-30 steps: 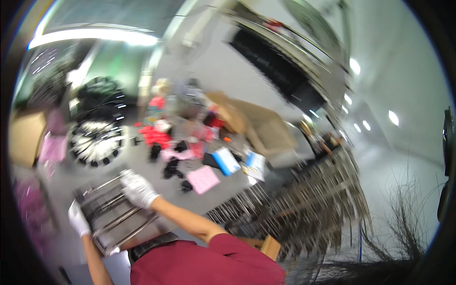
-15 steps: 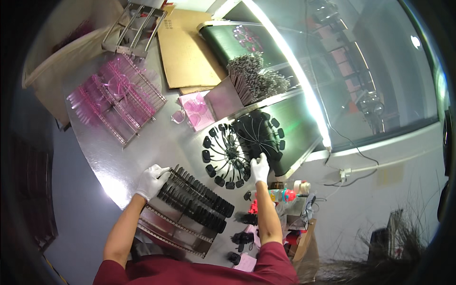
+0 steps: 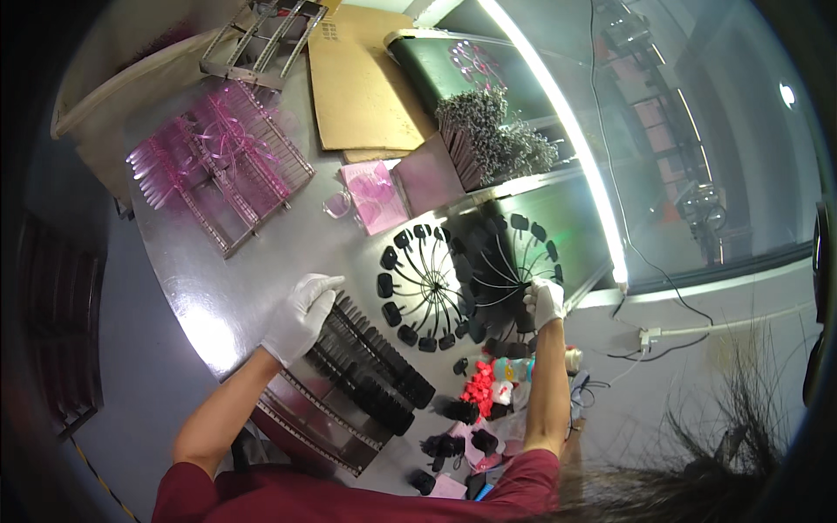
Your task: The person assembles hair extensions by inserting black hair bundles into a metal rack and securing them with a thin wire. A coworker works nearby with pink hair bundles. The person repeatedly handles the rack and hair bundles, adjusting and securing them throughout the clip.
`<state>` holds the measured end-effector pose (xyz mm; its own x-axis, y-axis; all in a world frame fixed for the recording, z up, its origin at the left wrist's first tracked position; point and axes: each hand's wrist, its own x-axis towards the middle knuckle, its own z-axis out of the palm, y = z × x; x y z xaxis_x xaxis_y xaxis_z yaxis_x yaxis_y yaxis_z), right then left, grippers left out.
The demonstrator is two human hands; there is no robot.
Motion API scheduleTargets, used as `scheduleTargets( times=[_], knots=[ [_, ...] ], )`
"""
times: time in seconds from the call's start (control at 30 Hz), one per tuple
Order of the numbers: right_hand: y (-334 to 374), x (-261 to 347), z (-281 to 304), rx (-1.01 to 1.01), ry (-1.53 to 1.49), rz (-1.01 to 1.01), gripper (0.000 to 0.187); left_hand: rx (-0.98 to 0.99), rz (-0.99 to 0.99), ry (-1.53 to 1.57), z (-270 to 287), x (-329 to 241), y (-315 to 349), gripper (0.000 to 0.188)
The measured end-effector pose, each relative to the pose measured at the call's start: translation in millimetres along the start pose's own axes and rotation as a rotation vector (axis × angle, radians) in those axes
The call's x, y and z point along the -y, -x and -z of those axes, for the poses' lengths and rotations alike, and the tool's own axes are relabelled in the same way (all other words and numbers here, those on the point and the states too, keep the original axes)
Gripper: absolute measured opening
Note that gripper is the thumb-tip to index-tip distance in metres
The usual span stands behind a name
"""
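My left hand (image 3: 302,320), in a white glove, is at the far-left end of a metal rack (image 3: 336,453) lined with rows of black flat pieces (image 3: 375,357). Its fingers are pressed together; whatever they hold is hidden. My right hand (image 3: 545,302), also gloved, closes on the middle of a wheel-shaped holder (image 3: 501,281), whose thin spokes carry black pieces at their tips. This holder tilts and is slightly blurred. A second spoked holder (image 3: 435,286), ringed with black pieces, is beside it on the left.
Another rack (image 3: 227,166) with pink clear pieces stands far left on the grey table (image 3: 192,288). Behind are cardboard (image 3: 370,87), a bundle of thin wire stalks (image 3: 497,144) and a dark conveyor belt (image 3: 423,74) under a bright tube light. Small red pieces (image 3: 479,388) lie near my right forearm.
My right hand has moved right with the wheel-shaped holder, widening its offset from the other one. My left hand has shifted slightly right and away from me along the rack's end.
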<state>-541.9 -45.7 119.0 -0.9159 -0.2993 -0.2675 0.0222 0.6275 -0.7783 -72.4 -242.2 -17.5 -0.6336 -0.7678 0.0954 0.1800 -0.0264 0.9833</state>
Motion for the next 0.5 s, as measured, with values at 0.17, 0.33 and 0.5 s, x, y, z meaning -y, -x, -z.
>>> scheduleTargets(
  times=[0.17, 0.33, 0.5],
  knots=[
    [168, 85, -27, 0.377, 0.078, 0.112, 0.037, 0.386, 0.495, 1.311, -29, -16, 21, 0.061],
    [105, -34, -68, 0.084, 0.629, 0.401, 0.026, 0.451, 0.305, 1.516, -7, -51, 62, 0.101],
    [85, -137, -180, 0.016, 0.950, 0.301, 0.040, 0.272, 0.311, 1.319, 44, -87, 90, 0.105]
  ],
)
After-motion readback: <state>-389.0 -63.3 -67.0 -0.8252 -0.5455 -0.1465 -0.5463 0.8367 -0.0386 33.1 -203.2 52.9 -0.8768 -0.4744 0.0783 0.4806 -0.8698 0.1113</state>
